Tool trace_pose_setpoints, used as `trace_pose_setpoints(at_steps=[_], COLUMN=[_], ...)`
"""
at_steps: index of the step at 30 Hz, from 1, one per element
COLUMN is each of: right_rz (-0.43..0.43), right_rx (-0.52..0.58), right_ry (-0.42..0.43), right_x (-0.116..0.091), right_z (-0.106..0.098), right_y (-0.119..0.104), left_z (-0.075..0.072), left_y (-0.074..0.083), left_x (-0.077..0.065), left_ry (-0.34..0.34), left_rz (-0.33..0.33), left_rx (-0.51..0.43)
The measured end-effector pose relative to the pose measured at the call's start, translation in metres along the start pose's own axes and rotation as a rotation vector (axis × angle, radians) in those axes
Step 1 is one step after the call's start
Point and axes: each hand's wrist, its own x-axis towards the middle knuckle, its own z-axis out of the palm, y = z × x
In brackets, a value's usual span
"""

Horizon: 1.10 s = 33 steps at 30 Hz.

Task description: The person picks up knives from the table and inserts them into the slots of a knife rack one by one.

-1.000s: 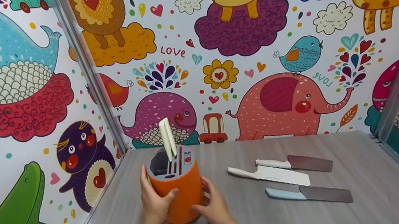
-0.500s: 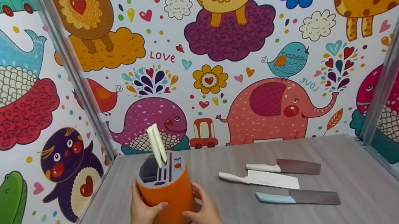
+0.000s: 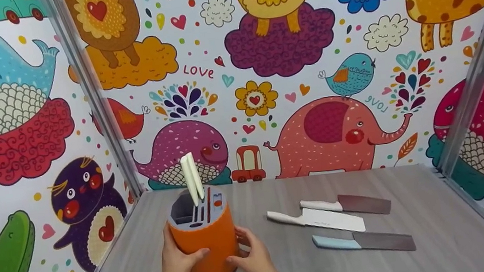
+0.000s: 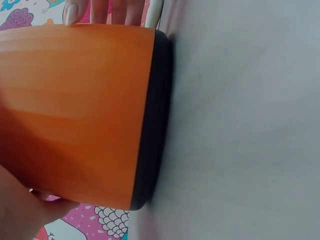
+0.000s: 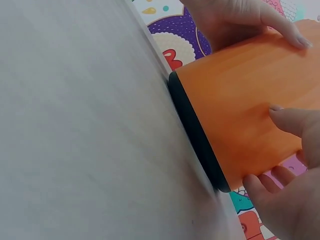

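Observation:
An orange knife block (image 3: 212,250) with a grey slotted top stands upright on the table, between both hands. My left hand (image 3: 178,261) grips its left side, the thumb lying across the front. The right side is held by my right hand (image 3: 255,257), its thumb against the front and its other fingers reaching around the side. Two cream handles (image 3: 191,179) stick up from slots in the top. Seen from the left wrist, the block's black base (image 4: 152,120) sits at the table surface. In the right wrist view, the right fingertips (image 5: 254,186) lie along the block's lower side.
Right of the block lie three broad-bladed knives: a white cleaver (image 3: 333,220), a white-handled one with a dark blade (image 3: 365,204) behind it, and a pale-blue-handled one (image 3: 384,239) in front. Walls with cartoon prints (image 3: 201,104) enclose the grey table (image 3: 294,263).
The head view has shifted, so everything sits further left and slightly lower. My left fingers now lie a bit lower on the knife block. Both hands keep hold of it; the knives have not moved.

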Motion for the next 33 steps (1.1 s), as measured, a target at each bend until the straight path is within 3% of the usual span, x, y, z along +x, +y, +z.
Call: trace_pose_setpoints(at_steps=[7, 13, 18, 22, 27, 33], right_rz=[-0.031, -0.078, -0.132, -0.094, -0.018, 0.101], right_rx=[0.084, 0.06, -0.227, -0.471, -0.661, -0.751], right_ry=[-0.039, 0.096, 0.261, 0.341, 0.266, 0.181], right_x=[0.005, 0.009, 0.008, 0.001, -0.007, -0.018], right_z=[-0.029, -0.09, -0.15, -0.187, -0.215, -0.231], right_y=[-0.001, 0.001, -0.001, -0.005, -0.004, 0.006], left_z=[0.001, 0.005, 0.002, 0.001, -0.002, 0.003], left_y=[-0.004, -0.005, -0.003, -0.002, -0.002, -0.005], left_x=[0.002, 0.001, 0.0, 0.002, 0.004, 0.0], left_ry=[0.029, 0.021, 0.004, 0.003, -0.002, -0.019], left_rz=[0.014, -0.004, -0.018, -0.005, -0.014, -0.044], left_rx=[0.02, 0.021, 0.01, 0.011, 0.015, 0.007])
